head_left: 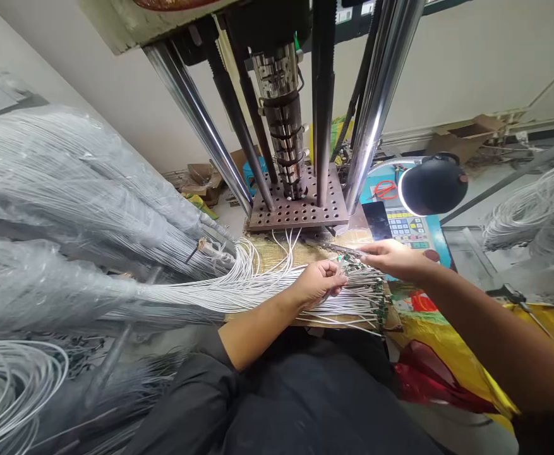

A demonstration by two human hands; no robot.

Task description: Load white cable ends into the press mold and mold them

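My left hand (321, 282) is closed in a pinch over a bundle of white cables (239, 284), on a cable end with a small green tip (340, 259). Just to the right, my right hand (393, 260) grips a long, thin metal tool (337, 248), which looks like tweezers. The tool points left, close under the machine's front edge. The cables lie side by side across the worktop, and small dark green pieces (379, 300) sit at their right ends. A few white cables (290, 245) run up beneath the perforated metal plate (281, 220).
Chrome and dark posts rise around a segmented metal column (286, 126) above the plate. A lit black lamp (435, 184) stands right, by a keypad panel (407, 229) and red-handled pliers (385, 189). Plastic-wrapped cable bundles (59, 183) fill the left; a yellow bag (447, 344) hangs at right.
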